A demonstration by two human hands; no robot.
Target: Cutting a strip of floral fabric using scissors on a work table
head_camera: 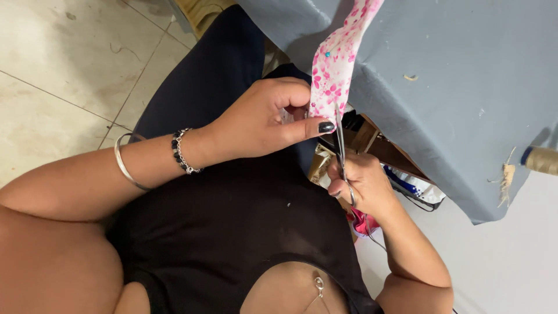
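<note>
**Scissors at the edge of a floral strip**

Right at the middle of the view, a strip of white fabric printed with pink flowers (334, 64) runs down from the top edge, over the side of a table draped in grey-blue cloth (465, 87), to the person's lap. A pin with a small blue-green head (328, 54) sticks in the strip partway up. Its lower end is pinched by the left hand (261, 119), thumb with dark-painted nail pressed flat across the fabric and the fingers curled behind it. Just below, the right hand (363, 186) is closed around the handles of slim metal scissors (342, 151), whose blades point up and meet the strip's lower edge beside the left thumb; whether the blades are parted cannot be told.

On the left wrist sit a beaded black-and-silver bracelet (183, 152) and, further up the forearm, a thin silver bangle (125, 163). The person wears a black top (232, 232). Under the table's edge lie a brown wooden piece (372, 139) and a white bag with blue markings (415, 186). A spool of tan thread (542, 160) rests at the right edge, well apart from the hands, with frayed beige threads (507, 174) hanging beside it. Pale tiled floor (70, 64) fills the upper left.
</note>
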